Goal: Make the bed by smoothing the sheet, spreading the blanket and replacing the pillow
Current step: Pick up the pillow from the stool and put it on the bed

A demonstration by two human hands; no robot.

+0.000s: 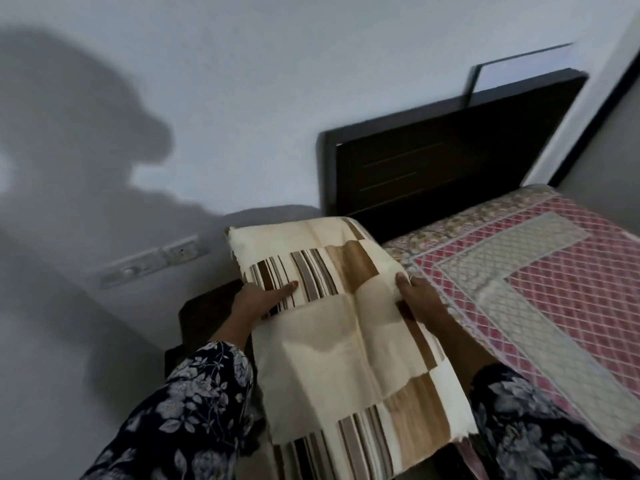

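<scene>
Left hand [260, 298] gripping pillow [346, 327] by its left edge, thumb on top, right hand [417, 296] clasping its right edge, bed [540, 271] right of right hand, headboard [450, 150] beyond

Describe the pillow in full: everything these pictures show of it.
The pillow wears a fabric cover patched in cream, tan and brown blocks, some with thin dark stripes, creased down its middle. It is held up lengthwise, its far end toward the dark headboard, beside the patterned pink bed cover. The left hand grips its left edge with the thumb on top; the right hand grips its right edge. Its near end runs out of view below.
</scene>
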